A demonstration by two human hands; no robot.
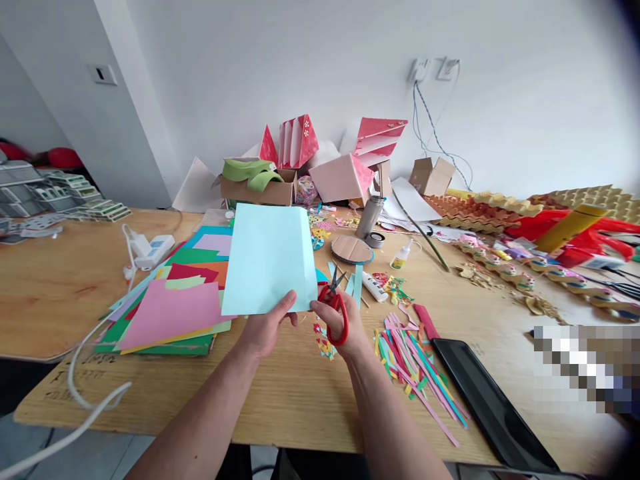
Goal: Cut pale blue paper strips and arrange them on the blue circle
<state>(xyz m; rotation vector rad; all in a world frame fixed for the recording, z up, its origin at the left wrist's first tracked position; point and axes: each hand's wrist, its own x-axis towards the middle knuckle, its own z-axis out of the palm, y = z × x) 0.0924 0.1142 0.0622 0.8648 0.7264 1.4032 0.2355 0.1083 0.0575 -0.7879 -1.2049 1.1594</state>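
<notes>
A sheet of light blue paper (270,257) is held up above the table, its right side showing a lengthwise crease. My left hand (267,323) grips its lower edge, thumb on top and fingers underneath. In my right hand (343,317) is a pair of scissors (338,313) with red handles, blades pointing up and slightly apart. The right thumb and fingertips also touch the sheet's lower right corner. Beyond the scissors lie narrow light blue paper strips (356,283).
Coloured paper sheets (173,313) are stacked at left beside a power strip (155,250). Cut paper strips (400,353) and a black tray (493,400) lie at right. A glue bottle (401,255), a cardboard disc (351,249) and a metal flask (371,217) stand farther back.
</notes>
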